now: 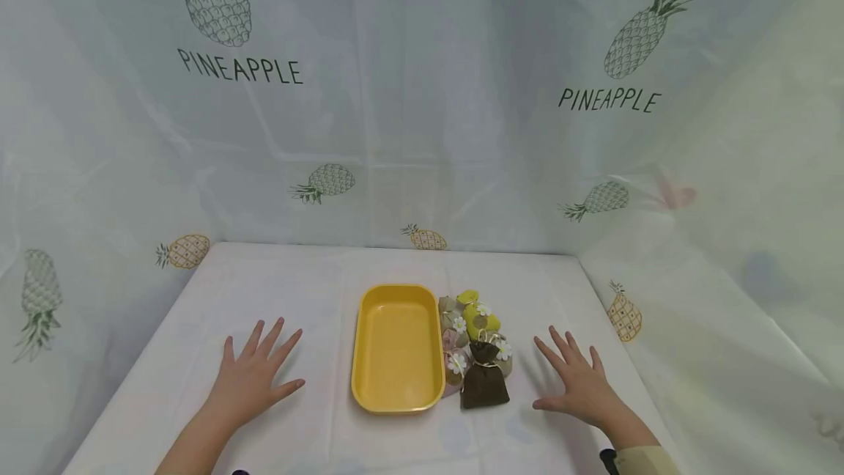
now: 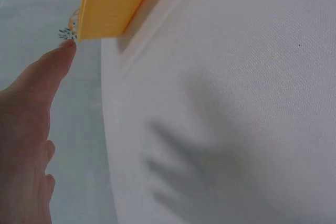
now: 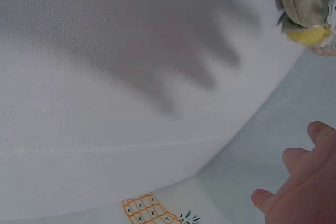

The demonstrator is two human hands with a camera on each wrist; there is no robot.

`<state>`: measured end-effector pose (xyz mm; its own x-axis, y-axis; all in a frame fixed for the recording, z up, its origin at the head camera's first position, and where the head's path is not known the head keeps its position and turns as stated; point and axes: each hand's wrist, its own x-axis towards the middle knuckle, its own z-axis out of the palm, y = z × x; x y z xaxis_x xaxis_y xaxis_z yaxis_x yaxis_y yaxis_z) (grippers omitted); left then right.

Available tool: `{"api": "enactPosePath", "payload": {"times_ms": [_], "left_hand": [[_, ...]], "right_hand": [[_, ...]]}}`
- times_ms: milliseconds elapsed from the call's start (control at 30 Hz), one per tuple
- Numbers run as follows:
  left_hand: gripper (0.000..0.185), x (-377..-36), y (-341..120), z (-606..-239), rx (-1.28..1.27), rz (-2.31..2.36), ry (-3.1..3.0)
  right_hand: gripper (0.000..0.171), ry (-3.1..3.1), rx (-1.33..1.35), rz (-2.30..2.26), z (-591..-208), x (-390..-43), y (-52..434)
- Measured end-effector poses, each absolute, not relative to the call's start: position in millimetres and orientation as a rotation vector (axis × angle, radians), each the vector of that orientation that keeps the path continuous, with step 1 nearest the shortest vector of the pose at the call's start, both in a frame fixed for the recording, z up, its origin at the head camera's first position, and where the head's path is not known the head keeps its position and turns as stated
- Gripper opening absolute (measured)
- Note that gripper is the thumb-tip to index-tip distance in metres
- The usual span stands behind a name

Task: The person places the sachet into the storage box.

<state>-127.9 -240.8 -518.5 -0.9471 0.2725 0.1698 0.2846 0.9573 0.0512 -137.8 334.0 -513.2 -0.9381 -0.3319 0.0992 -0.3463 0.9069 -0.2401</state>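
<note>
1. Pouches (image 1: 476,347) lie clustered just right of the tray (image 1: 398,347), long axis running 12 to 6.
2. Your right hand (image 1: 580,383) is nearer; pouches sit at its 9 o'clock.
3. Both hands, left (image 1: 253,372) too, are spread flat, holding nothing.

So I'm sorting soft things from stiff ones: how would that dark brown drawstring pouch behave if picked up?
The dark brown pouch looks like cloth tied at the neck, so it would probably sag rather than hold shape. It lies flat beside the yellow tray, so rolling seems unlikely. Probably light, though its filling is hidden.
</note>
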Motion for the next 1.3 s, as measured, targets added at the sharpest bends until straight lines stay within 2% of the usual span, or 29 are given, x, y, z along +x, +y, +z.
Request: {"api": "enactPosePath", "payload": {"times_ms": [767, 1033, 1300], "left_hand": [[0.085, -140.7, -167.7, -533.1, -0.534, -0.361, -3.062], [0.087, -141.8, -151.4, -543.7, -0.498, -0.636, -3.096], [0.089, -137.2, -140.3, -560.9, -0.412, -1.075, -3.031]], "right_hand": [[0.103, -2.984, 0.546, 0.535, -526.0, -125.6, 306.5], [0.088, -2.992, 0.486, 0.689, -531.8, -121.5, 283.1], [0.077, -2.98, 0.327, 1.099, -541.4, -117.1, 261.8]]}}
